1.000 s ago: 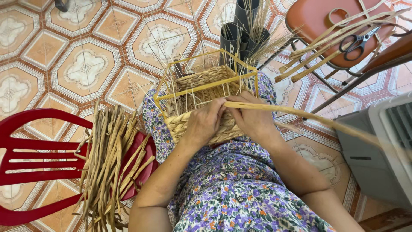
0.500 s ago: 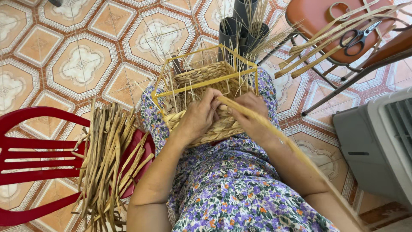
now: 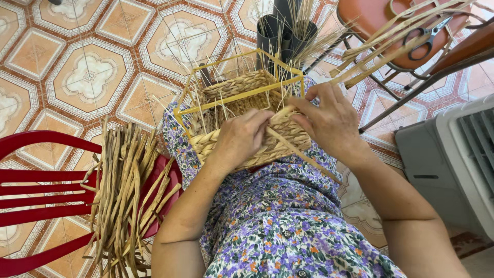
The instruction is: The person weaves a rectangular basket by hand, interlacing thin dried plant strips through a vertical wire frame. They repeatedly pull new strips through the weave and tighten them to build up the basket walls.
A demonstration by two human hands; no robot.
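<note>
A half-woven straw basket (image 3: 242,90) on a yellow wire frame (image 3: 234,103) rests on my lap, over a floral dress. My left hand (image 3: 239,139) presses on the woven near wall of the basket, fingers curled against it. My right hand (image 3: 327,121) pinches a long dried straw strand (image 3: 303,154) at the basket's right corner; the strand runs down and to the right across my lap. Thin loose stalks stick up from the frame's rim.
A bundle of dried straw strands (image 3: 123,190) lies on a red plastic chair (image 3: 41,201) at my left. Dark tubes holding stalks (image 3: 283,31) stand behind the basket. An orange chair with scissors (image 3: 427,36) and more strands is at top right; a grey appliance (image 3: 453,159) sits at right.
The long strand, held out to the right a second ago, has been pulled in and down across my lap. My right hand moved to the basket's right corner; the left hand stayed on the wall.
</note>
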